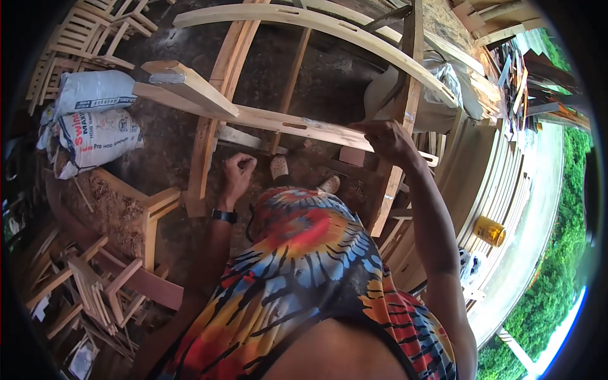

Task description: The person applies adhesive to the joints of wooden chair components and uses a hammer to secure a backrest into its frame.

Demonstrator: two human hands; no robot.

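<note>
A long wooden rail (278, 122) with slots cut in it lies across two wooden bearers ahead of me. My right hand (387, 140) is over the rail's right part, its fingers curled and the fingertips at the wood beside a slot. Whatever it may hold is hidden. Short of the rail is my left hand (239, 172), apart from the wood, its fingers curled together; I cannot make out anything in them. A short, thick wooden piece (190, 88) rests at an angle on the rail's left part. Farther off, a curved slotted rail (329, 26) lies across the same bearers.
White printed sacks (101, 136) stand at the left, near wooden chair frames (79, 31). A wooden frame (152, 221) is at the lower left. Stacked boards (468, 183) line the right side, with a yellow jar (489, 231) beside them. My feet are below the rail.
</note>
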